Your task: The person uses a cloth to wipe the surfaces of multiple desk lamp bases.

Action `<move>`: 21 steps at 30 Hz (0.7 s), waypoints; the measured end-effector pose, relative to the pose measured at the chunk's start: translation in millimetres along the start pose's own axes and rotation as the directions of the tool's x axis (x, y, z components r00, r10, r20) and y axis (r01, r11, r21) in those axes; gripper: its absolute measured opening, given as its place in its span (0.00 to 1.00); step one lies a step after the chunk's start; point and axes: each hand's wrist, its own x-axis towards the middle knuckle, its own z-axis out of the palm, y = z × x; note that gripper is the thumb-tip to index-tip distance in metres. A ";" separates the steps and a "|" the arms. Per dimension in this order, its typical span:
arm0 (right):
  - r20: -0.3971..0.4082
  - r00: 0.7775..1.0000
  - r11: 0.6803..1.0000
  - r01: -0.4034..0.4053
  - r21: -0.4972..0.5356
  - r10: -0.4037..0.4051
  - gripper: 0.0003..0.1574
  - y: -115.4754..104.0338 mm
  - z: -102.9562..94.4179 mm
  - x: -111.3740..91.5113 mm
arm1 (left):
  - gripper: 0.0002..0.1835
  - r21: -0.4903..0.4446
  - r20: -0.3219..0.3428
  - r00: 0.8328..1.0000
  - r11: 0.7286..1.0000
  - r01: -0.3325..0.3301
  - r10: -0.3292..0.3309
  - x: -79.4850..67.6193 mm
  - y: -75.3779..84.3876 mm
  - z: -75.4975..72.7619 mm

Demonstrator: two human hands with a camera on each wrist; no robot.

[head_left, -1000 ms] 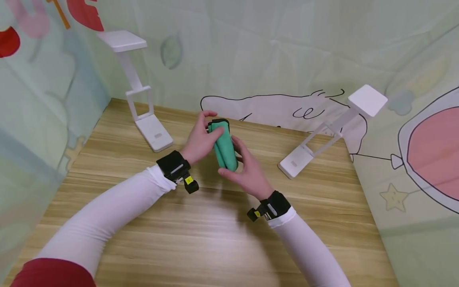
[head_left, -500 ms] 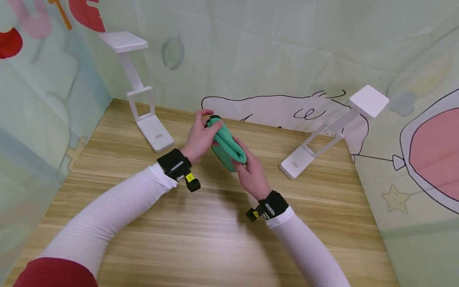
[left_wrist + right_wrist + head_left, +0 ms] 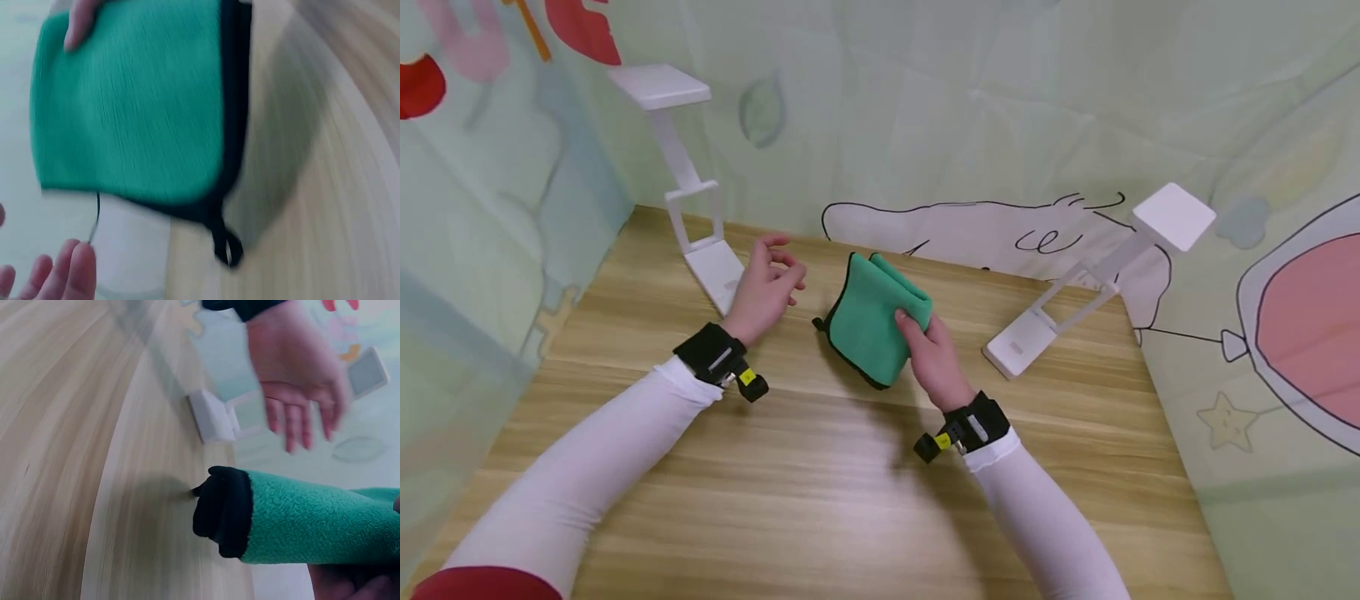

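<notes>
Right hand [image 3: 936,358] grips a green cloth [image 3: 872,321] by its right side, thumb pressed flat on the near face, the fingers mostly hidden behind. We find the cloth folded into layers and held up over the middle of the tabletop [image 3: 820,508], tilted; its shadow falls on the wood grain. Whether its lowest corner touches the wood we cannot tell. Black trim runs along its left and lower edges, and a small black loop [image 3: 228,247] sticks out at one corner, on the side facing the other hand.

Left hand [image 3: 765,287] is free, fingers apart and loosely bent, well short of the cloth. From the head view we see it between the cloth and the left lamp [image 3: 700,250], overlapping part of that white lamp's base. The left wrist view shows its fingertips near the cloth's edge, with a gap between.

Right lamp [image 3: 1021,340], also white, stands beyond the right hand, apart from it. Black bands circle both wrists, just past the white sleeves [image 3: 572,467]. Behind the tabletop we note a printed wall hanging [image 3: 895,108], with a pink balloon [image 3: 1307,333] and a star [image 3: 1227,417] at right.
</notes>
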 end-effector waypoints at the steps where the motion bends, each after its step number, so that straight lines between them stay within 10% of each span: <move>1: -0.004 1.000 0.999 -0.008 0.036 0.008 0.34 -1.5 0.0 1.1 | 0.26 0.031 -0.040 0.999 1.000 0.002 -0.001 2.1 -3.9 -7.9; 8: -0.066 0.995 0.977 -0.054 0.205 0.068 0.35 -13.4 1.5 2.3 | 0.28 0.201 -0.311 0.949 0.973 0.116 -0.049 15.7 -33.9 -56.1; 21: -0.080 0.975 0.892 -0.156 0.424 0.209 0.36 -22.2 3.5 8.1 | 0.28 0.167 -0.543 0.835 0.962 0.214 -0.092 27.4 -61.0 -100.7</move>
